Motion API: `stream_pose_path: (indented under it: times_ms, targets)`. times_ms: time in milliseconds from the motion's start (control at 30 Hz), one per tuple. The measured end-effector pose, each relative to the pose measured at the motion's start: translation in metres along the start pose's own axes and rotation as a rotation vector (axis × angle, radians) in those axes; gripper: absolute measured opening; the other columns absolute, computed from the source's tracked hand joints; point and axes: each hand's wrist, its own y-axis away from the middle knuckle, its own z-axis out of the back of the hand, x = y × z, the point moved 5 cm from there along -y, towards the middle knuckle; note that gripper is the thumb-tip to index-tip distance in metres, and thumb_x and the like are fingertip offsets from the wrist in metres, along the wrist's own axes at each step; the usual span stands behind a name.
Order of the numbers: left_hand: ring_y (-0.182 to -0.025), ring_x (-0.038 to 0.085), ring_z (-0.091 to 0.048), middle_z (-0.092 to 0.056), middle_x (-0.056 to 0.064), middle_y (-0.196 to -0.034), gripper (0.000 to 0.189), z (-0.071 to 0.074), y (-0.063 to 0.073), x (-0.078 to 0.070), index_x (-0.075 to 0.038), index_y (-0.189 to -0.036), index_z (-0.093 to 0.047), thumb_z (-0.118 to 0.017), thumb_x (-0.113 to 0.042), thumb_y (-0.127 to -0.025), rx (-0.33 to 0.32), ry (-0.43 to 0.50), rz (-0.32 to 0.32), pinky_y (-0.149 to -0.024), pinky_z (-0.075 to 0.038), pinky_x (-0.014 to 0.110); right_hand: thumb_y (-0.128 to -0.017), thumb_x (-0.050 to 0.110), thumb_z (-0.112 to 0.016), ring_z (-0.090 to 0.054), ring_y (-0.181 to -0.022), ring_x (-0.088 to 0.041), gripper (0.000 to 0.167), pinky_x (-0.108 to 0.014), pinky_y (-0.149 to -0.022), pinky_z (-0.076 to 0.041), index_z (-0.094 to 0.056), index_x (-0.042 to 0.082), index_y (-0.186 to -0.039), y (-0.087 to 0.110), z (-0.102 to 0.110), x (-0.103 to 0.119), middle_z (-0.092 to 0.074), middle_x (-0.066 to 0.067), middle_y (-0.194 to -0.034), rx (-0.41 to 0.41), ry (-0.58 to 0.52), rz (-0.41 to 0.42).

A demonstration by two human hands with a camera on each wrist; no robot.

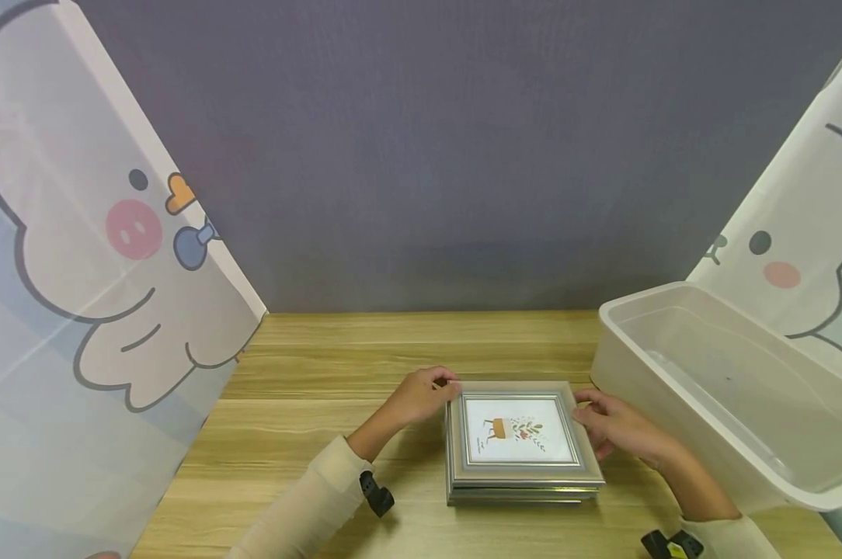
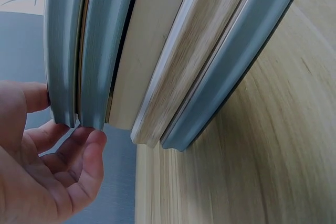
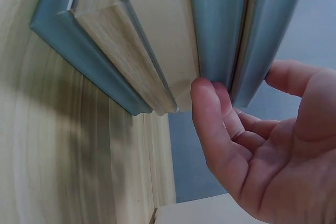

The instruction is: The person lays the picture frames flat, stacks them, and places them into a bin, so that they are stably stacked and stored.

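A stack of several picture frames lies on the wooden table. The topmost picture frame point(image 1: 456, 442) is silver, with a plant drawing on white behind its inner border. My left hand point(image 1: 421, 397) grips its far left corner, thumb at the top edge and fingertips against the upper two frames. At the right side, my right hand point(image 1: 620, 427) holds the same upper frames, thumb on top and fingers curled at their edges. In the left wrist view, a pale wooden frame point(image 2: 149, 51), a wood-grain frame point(image 2: 194, 61) and a blue-grey bottom frame point(image 2: 236, 61) lie beneath.
A white plastic bin point(image 1: 701, 419) stands right of the stack, close to my right hand. The wooden table point(image 1: 309, 365) runs back to a dark grey panel point(image 1: 435, 155). Cartoon-printed sheets point(image 1: 127, 310) flank both sides.
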Motion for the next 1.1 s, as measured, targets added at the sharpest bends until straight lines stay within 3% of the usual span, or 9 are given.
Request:
stream_pose_path:
  times_ms: [233, 433, 600, 867, 1100]
  targets:
    - [-0.105, 0.022, -0.064, -0.069, 0.002, -0.113, 0.029, -0.001, -0.001, 0.002, -0.019, -0.116, -0.072, -0.058, -0.041, -0.102, -0.006, 0.029, 0.003, -0.079, -0.056, 0.036, -0.106, 0.022, -0.055, -0.070, -0.074, -0.023, 0.060, -0.045, -0.063, -0.062, -0.032, -0.013, -0.148, 0.001, 0.001, 0.002, -0.062, -0.016, -0.100, -0.019, -0.021, 0.009]
    - [-0.105, 0.021, -0.064, -0.069, 0.002, -0.113, 0.029, -0.003, -0.001, 0.003, -0.020, -0.116, -0.072, -0.059, -0.042, -0.102, -0.007, 0.044, 0.015, -0.076, -0.056, 0.032, -0.104, 0.019, -0.059, -0.068, -0.071, -0.022, 0.058, -0.044, -0.061, -0.061, -0.036, -0.012, -0.147, 0.002, 0.002, 0.004, -0.061, -0.015, -0.096, -0.054, 0.008, 0.032]
    - [-0.106, 0.024, -0.065, -0.068, 0.005, -0.118, 0.035, -0.004, 0.002, 0.003, -0.014, -0.124, -0.068, -0.061, -0.039, -0.101, 0.004, 0.061, 0.013, -0.078, -0.057, 0.035, -0.103, 0.018, -0.059, -0.068, -0.072, -0.021, 0.059, -0.042, -0.061, -0.062, -0.035, -0.012, -0.148, 0.001, 0.000, 0.004, -0.061, -0.018, -0.100, -0.086, 0.046, 0.055]
    - [-0.118, 0.030, -0.061, -0.054, 0.015, -0.139, 0.058, -0.011, 0.014, 0.007, -0.006, -0.146, -0.048, -0.068, -0.032, -0.098, 0.050, 0.203, 0.016, -0.086, -0.058, 0.041, -0.102, 0.020, -0.061, -0.067, -0.094, -0.023, 0.069, -0.036, -0.068, -0.061, -0.025, 0.000, -0.158, 0.001, 0.000, 0.006, -0.051, -0.035, -0.132, -0.167, 0.125, 0.082]
    - [-0.126, 0.033, -0.055, -0.041, 0.017, -0.151, 0.069, -0.021, 0.024, 0.011, -0.010, -0.155, -0.037, -0.069, -0.028, -0.097, 0.061, 0.364, 0.010, -0.089, -0.059, 0.045, -0.102, 0.015, -0.059, -0.068, -0.101, -0.026, 0.064, -0.035, -0.065, -0.060, -0.030, 0.006, -0.159, 0.001, -0.001, 0.003, -0.050, -0.036, -0.137, -0.202, 0.098, 0.101]
